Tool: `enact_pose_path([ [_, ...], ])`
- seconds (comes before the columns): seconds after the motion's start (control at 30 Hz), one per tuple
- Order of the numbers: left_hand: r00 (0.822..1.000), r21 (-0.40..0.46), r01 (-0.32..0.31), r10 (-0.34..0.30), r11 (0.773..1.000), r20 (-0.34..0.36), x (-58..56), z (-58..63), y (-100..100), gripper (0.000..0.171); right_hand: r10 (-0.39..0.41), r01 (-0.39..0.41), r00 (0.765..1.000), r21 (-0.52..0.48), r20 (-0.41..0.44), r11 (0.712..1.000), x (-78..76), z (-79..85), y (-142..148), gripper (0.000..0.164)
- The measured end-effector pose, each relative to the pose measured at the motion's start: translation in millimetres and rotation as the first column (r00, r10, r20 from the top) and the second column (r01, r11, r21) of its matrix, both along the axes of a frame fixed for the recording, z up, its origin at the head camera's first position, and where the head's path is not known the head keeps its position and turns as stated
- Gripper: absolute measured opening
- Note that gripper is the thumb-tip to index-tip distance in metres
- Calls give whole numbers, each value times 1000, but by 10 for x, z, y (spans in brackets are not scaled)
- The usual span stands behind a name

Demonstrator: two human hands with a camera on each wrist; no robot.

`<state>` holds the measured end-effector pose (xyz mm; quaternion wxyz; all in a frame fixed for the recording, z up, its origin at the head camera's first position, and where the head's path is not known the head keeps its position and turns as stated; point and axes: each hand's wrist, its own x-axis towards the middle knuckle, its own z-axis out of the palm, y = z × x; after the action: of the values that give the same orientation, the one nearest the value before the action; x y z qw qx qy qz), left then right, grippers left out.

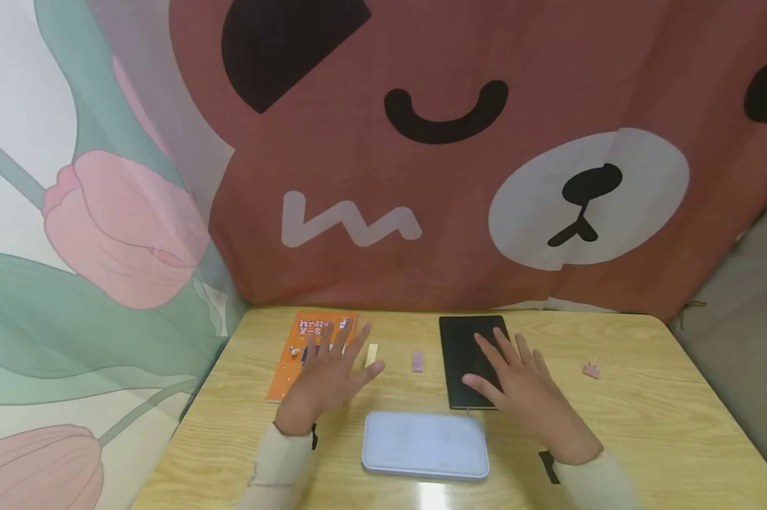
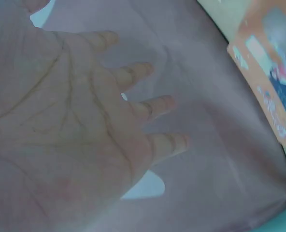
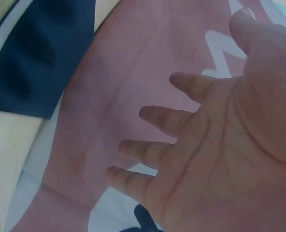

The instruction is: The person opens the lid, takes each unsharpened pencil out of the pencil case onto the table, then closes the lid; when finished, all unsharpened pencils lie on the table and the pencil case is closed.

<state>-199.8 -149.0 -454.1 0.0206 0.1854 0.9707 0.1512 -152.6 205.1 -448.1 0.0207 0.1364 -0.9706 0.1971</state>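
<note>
My left hand (image 1: 326,382) is spread with straight fingers in front of the orange book (image 1: 285,372), covering part of its cover in the head view. Its palm is bare in the left wrist view, and nothing is in it. Fingers apart, my right hand (image 1: 526,389) hovers by the black notebook (image 1: 462,354) and holds nothing; its palm shows in the right wrist view. Between the hands, nearer me, lies a pale blue flat case (image 1: 425,445). A yellow strip (image 1: 372,355) and a small purple item (image 1: 418,362) lie between the book and the notebook.
A pink binder clip (image 1: 591,370) lies on the right of the wooden table (image 1: 663,425). A small black piece (image 1: 549,467) is by the right wrist. Behind the table hangs a brown bear-print cloth (image 1: 453,269); a tulip-print cloth (image 1: 122,234) hangs at the left.
</note>
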Motion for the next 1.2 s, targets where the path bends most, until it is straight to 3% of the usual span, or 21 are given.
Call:
enact_pose_path([
  [0.23,996,-37,89,-89,995,0,136,-163,207,80,62,-62,998,30,1,998,90,-142,-236,80],
  [0.63,981,-11,190,-190,982,30,590,-391,354,79,168,-170,982,18,82,985,461,-464,-534,80],
  [0.83,976,-6,201,-200,980,82,802,-405,408,82,155,-150,975,-44,158,988,670,-565,-549,92],
  [1.0,976,-25,202,-198,979,94,904,-423,442,82,145,-139,979,-49,142,989,732,-622,-551,97],
  [1.2,965,-59,248,-240,967,108,956,-382,415,85,176,-175,982,-20,73,984,763,-593,-560,84],
])
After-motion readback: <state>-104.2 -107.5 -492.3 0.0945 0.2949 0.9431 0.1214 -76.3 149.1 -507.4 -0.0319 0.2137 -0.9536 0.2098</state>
